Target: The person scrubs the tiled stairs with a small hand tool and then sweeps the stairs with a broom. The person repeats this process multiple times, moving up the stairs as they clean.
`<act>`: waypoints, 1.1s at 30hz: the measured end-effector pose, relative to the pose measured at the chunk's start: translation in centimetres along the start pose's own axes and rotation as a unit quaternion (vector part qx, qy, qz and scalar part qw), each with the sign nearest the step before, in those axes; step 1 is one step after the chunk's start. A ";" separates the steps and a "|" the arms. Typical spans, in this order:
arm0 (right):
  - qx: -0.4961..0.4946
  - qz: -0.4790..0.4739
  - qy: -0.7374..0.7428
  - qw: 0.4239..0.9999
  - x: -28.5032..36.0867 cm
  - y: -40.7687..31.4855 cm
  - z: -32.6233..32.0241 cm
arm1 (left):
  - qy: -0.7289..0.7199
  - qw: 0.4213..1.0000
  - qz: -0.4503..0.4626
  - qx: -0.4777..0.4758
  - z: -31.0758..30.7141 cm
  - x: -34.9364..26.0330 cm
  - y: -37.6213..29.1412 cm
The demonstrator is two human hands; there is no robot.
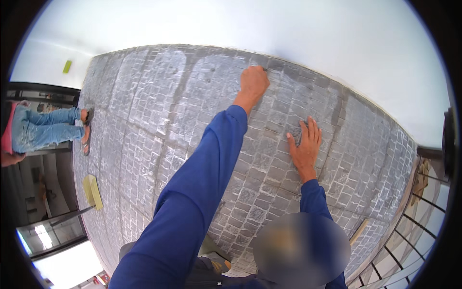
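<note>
A grey floor of stone-patterned paving (274,155) spreads before me, with pale whitish residue over much of it. My left hand (254,85) is closed in a fist low over the paving, close to the foot of a white wall (252,25). A small dark object (266,69) shows at the edge of that fist; most of it is hidden by the fingers. Palm down, my right hand (306,150) rests with spread fingers on the paving, nearer to me, and holds nothing. Dark, damp-looking streaks (180,86) cross the pale residue left of my left hand.
At the left stands a person in stained jeans (50,124) and sandals. A yellow-headed tool (92,191) with a dark handle lies nearby. Green tape (67,67) marks the wall. On the right are a wooden strip (359,231) and black metal bars (393,256). A blurred patch hides part of my right arm.
</note>
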State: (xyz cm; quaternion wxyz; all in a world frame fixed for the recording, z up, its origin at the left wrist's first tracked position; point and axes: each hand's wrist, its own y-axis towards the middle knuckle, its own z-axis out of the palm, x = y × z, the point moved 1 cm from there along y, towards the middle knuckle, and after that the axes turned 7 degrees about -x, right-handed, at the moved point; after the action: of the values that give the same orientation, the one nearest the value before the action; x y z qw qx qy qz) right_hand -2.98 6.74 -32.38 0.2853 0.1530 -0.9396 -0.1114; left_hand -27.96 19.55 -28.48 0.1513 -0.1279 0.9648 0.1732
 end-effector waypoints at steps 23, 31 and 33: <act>-0.141 0.155 -0.058 0.976 -9.5 -21.0 -20.3 | -0.061 0.985 -0.104 0.122 -13.8 6.9 -27.0; -0.132 0.389 -0.318 0.854 -16.4 -42.8 -32.0 | -0.205 0.931 -0.263 0.145 -18.8 8.7 -21.2; -0.123 0.435 -0.304 0.839 -16.7 -45.9 -31.3 | -0.240 0.931 -0.255 0.106 -19.8 9.3 -20.2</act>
State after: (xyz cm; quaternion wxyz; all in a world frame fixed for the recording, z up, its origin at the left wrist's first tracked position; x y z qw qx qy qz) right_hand 38.30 -33.85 -28.95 0.0208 -0.3488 -0.9277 -0.1311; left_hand -35.38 -7.93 -19.88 0.4299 -0.3075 0.8473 0.0514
